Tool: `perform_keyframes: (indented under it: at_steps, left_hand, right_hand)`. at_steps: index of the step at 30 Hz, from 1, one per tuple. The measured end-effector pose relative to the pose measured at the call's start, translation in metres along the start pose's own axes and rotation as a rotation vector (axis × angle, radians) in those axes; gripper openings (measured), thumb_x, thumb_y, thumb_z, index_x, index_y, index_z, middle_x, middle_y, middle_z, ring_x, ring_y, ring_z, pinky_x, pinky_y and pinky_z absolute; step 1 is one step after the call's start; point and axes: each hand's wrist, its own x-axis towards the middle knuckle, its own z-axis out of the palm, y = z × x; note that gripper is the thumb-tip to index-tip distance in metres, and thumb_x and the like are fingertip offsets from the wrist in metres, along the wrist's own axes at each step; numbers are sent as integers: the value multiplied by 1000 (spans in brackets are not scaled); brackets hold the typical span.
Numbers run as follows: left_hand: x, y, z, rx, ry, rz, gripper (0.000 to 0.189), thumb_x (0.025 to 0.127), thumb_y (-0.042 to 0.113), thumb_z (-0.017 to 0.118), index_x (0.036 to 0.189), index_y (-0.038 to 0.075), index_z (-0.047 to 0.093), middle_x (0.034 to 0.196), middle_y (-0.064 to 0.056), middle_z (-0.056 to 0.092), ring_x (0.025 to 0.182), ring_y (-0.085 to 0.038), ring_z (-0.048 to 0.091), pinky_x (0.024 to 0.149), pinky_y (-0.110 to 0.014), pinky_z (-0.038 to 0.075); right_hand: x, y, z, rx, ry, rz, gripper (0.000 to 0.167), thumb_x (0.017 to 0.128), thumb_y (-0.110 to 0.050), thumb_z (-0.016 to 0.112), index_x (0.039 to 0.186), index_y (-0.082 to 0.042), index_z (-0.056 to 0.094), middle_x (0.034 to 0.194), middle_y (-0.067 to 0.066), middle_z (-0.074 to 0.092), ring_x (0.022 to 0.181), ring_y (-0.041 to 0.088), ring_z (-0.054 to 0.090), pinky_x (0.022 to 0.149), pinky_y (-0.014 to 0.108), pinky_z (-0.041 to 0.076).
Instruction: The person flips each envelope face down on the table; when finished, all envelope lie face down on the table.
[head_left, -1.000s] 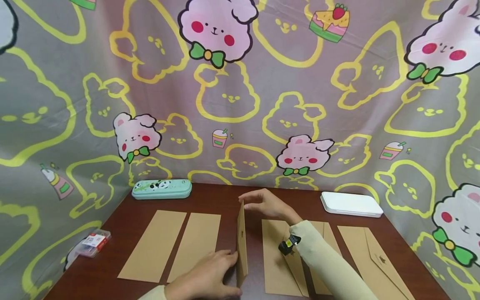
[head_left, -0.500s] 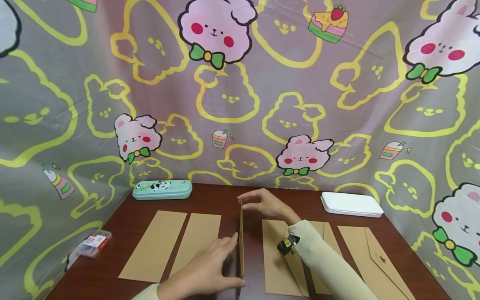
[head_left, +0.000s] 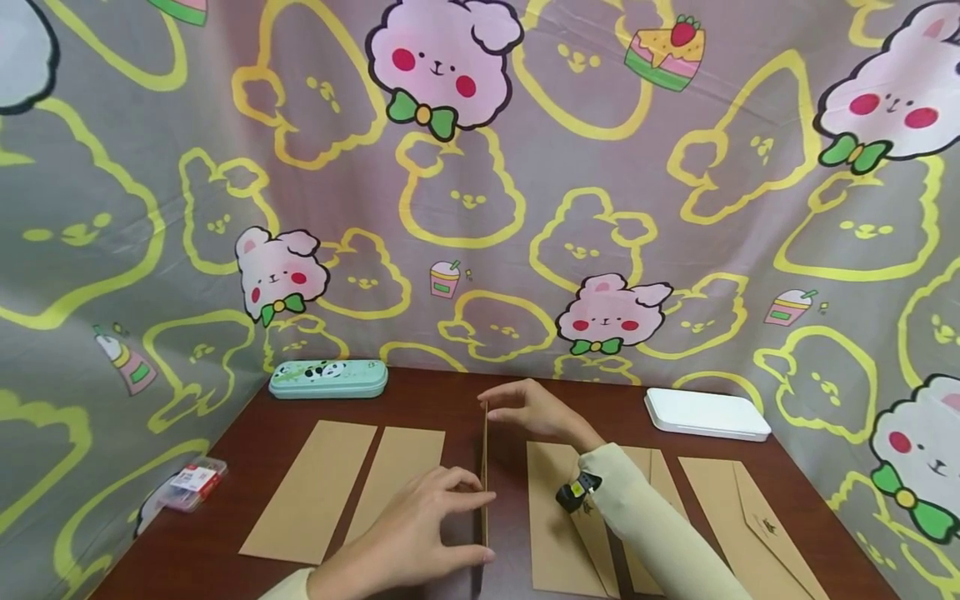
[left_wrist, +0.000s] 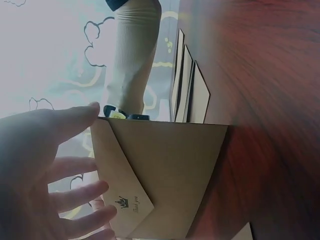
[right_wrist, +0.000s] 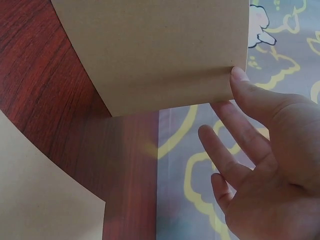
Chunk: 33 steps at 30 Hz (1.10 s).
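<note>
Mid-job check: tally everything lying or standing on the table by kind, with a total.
Brown envelopes: 6 (1 upright, 5 flat)
Mint panda case: 1
White case: 1
Small labelled box: 1
Total: 9

1. One envelope (left_wrist: 165, 170) stands on edge mid-table (head_left: 431, 396), the left hand (head_left: 420, 525) at its near end, the right hand (head_left: 536, 408) at its far end.
2. Left of it, two envelopes (head_left: 311, 492) lie side by side.
3. Right of it, three envelopes (head_left: 555, 508) lie in a row, the right sleeve (head_left: 663, 525) crossing above the middle one.
4. Behind the left pair sits a pencil case (head_left: 327, 381); behind the right three, a second case (head_left: 707, 414).
5. A box (head_left: 195, 485) sits at the far left, beside the curtain (head_left: 480, 275), which hangs behind everything.
</note>
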Motion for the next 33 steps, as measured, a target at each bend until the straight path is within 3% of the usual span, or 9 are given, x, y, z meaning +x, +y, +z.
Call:
perform_keyframes:
  at_steps: [8, 19, 28, 33]
  left_hand:
    - [-1, -2, 3, 19, 37, 33, 53, 88, 60, 73, 131, 29, 72, 128, 13, 65, 116, -10, 59, 96, -41, 50]
    - [-1, -2, 4, 10, 33, 30, 53, 88, 59, 74, 131, 28, 72, 127, 12, 66, 115, -11, 60, 95, -38, 51]
    - [-1, -1, 4, 24, 43, 33, 52, 86, 57, 76, 129, 28, 73, 126, 13, 66, 114, -10, 59, 95, -39, 50]
    - [-1, 0, 3, 5, 24, 16, 52, 87, 58, 75, 130, 29, 72, 126, 14, 65, 115, -11, 59, 95, -40, 50]
  right_hand:
    - [2, 3, 4, 4, 1, -19, 37, 98, -20, 70, 134, -14, 68, 128, 15, 73, 116, 20, 71, 97, 35, 57]
    - [5, 17, 19, -7, 24, 1, 25, 97, -7, 69, 120, 2, 74, 115, 16, 77, 106, 25, 76, 87, 29, 59]
    - [8, 25, 28, -42, 12, 41, 18, 96, -7, 70, 112, -1, 78, 106, 12, 80, 99, 18, 76, 79, 20, 55]
    - [10, 30, 32, -58, -1, 63, 18, 94, -8, 72, 110, -2, 79, 106, 11, 80, 96, 16, 76, 77, 20, 56]
